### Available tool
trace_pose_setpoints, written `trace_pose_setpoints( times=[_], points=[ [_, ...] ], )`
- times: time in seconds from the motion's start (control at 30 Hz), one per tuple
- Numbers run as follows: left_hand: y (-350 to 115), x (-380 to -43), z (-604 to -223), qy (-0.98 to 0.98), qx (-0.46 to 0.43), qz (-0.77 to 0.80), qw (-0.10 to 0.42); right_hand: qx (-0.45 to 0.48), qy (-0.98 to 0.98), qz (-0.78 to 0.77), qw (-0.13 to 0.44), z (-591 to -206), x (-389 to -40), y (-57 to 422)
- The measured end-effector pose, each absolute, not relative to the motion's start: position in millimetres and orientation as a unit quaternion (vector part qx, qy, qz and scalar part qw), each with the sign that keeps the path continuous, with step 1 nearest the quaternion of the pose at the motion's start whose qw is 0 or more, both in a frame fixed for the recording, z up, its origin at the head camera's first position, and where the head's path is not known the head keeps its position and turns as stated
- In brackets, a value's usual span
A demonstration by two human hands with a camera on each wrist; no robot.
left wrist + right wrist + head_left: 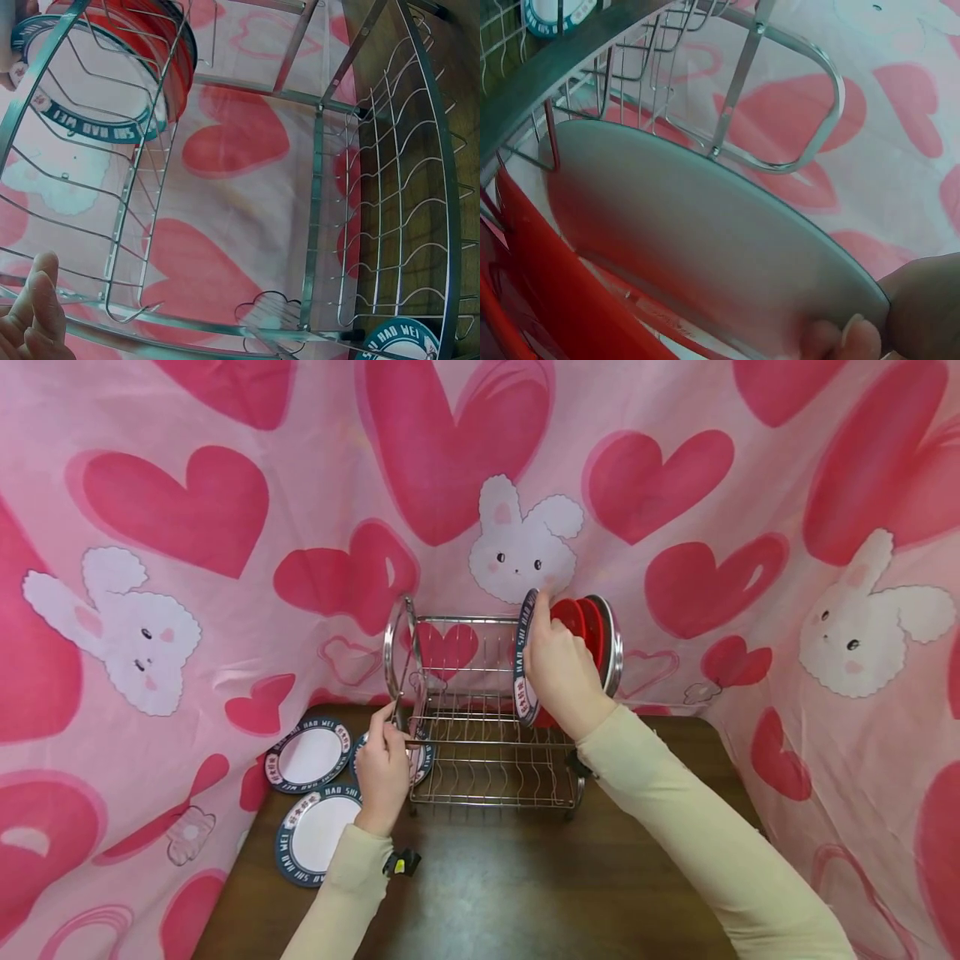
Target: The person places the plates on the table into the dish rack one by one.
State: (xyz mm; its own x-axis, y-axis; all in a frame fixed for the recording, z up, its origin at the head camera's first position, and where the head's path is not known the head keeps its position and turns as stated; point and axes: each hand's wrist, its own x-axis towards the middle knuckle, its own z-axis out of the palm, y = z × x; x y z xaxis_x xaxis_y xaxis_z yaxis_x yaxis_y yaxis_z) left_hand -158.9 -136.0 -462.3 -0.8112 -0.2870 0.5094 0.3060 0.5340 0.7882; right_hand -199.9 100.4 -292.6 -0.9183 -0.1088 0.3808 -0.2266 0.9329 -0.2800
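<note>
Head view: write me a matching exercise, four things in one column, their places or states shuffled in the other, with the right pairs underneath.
Column one
1. Right hand
2. Left hand
3. Red dishes
4. Three lettered plates

Column two
A. Flat on the table, toward its left side
B. Standing toward the right end of the dish rack
C. Holding an upright lettered plate
D. At the rack's left end

Right pairs: 1-C, 2-D, 3-B, 4-A
</note>
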Motion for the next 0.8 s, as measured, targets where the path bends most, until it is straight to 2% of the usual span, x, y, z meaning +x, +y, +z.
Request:
trace_pose_setpoints(
  times=[0.27, 0.6, 0.8],
  points=[
    [-136.0, -160.4, -463.3, -0.819, -0.007, -0.482, 0.309, 0.087, -0.966, 0.183, 0.163, -298.1, -203.9, 100.3],
    [-136.7, -161.1, -463.9, -0.818, -0.011, -0.482, 0.313, 0.084, -0.964, 0.166, 0.187, -300.1, -204.6, 98.6],
    [-136.3, -161.4, -463.9, -0.816, -0.011, -0.487, 0.31, 0.081, -0.97, 0.139, 0.182, -294.5, -203.1, 98.8]
  ],
)
